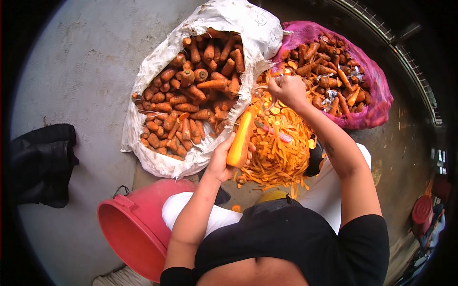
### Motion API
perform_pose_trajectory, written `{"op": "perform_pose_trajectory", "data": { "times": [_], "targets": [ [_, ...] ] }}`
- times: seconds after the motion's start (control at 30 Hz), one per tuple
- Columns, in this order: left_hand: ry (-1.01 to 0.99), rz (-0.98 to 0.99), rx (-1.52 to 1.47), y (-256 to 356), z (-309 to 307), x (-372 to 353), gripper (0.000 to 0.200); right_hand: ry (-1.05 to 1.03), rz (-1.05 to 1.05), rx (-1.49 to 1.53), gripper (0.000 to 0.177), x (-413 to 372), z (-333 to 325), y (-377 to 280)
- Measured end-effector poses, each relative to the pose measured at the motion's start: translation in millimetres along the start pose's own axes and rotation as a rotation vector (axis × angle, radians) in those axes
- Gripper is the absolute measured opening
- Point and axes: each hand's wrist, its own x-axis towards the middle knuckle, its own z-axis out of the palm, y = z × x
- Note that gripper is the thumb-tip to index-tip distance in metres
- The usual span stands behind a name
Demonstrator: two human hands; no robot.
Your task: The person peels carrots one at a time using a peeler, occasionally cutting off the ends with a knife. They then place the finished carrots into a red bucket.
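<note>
Carrot [242, 136] in left hand [220, 162], right hand [287, 90] beyond

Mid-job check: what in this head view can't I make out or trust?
1. Head view: whatever the right hand grips is hidden inside its closed fist.
2. Head view: the lower end of the carrot is covered by the left hand.
3. Head view: the right side of the red bucket is hidden behind the knee.
4. Head view: the red round thing at the right edge is dark, warped and too small to identify.
</note>
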Motion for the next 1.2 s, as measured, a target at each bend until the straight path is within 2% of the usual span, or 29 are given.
{"op": "perform_pose_trajectory", "data": {
  "times": [0.03,0.13,0.17,0.27,0.4,0.57,0.67,0.7,0.77,0.83,0.87,0.93,0.97,1.03,1.13,1.2],
  "targets": [
    [-0.029,0.002,-0.032,3.7,-0.5,1.5,0.043,-0.043,-0.053,0.102,0.041,-3.8,-3.5,-12.4],
    [0.196,0.022,-0.042,-2.0,-10.2,11.1,0.04,-0.134,-0.23,0.334,0.041,-26.6,-11.1,-51.2],
    [0.133,0.025,-0.051,-6.8,-24.4,17.0,0.038,-0.15,-0.384,0.383,0.04,-34.6,-13.5,-61.6],
    [0.345,0.039,-0.174,-3.6,-2.7,21.3,0.032,-0.078,-0.628,0.292,0.037,-54.6,-7.5,-75.4],
    [0.267,0.037,-0.13,-0.9,3.4,17.3,0.029,-0.025,-0.714,0.27,0.037,-62.4,1.8,-74.6],
    [0.288,0.06,-0.128,-4.0,18.0,15.2,0.03,-0.04,-0.74,0.251,0.037,-64.2,-3.6,-73.8],
    [0.247,0.045,-0.04,-10.6,-7.3,20.9,0.032,0.011,-0.74,0.254,0.04,-59.7,6.8,-65.8],
    [0.224,0.038,0.001,-13.0,-16.5,22.6,0.033,0.004,-0.636,0.227,0.039,-54.1,8.3,-60.3],
    [0.211,0.03,0.084,-10.2,5.3,8.9,0.035,-0.01,-0.424,0.175,0.039,-34.3,6.3,-40.4],
    [0.141,0.005,0.122,-14.6,2.3,5.8,0.036,-0.105,-0.314,-0.223,0.048,-5.6,-1.7,-13.2],
    [0.093,-0.007,0.122,-12.3,5.2,1.4,0.036,0.033,-0.396,-0.25,0.048,0.8,6.1,8.7],
    [-0.005,-0.029,0.13,-2.0,15.4,-6.8,0.035,-0.082,-0.079,-0.375,0.047,11.2,7.4,28.9],
    [0.014,-0.049,0.145,-1.5,11.8,-6.1,0.042,-0.01,-0.097,-0.371,0.046,13.2,10.8,32.0],
    [0.018,-0.041,0.119,0.5,10.2,-2.2,0.043,0.125,-0.135,-0.365,0.045,12.7,10.9,28.2],
    [0.017,-0.04,0.017,-1.0,-6.0,8.2,0.044,-0.102,0.059,0.071,0.043,1.9,-3.1,-12.7],
    [0.088,-0.008,-0.006,-3.8,-17.4,14.1,0.043,-0.15,-0.103,0.235,0.04,-15.1,-10.3,-37.3]
  ]
}}
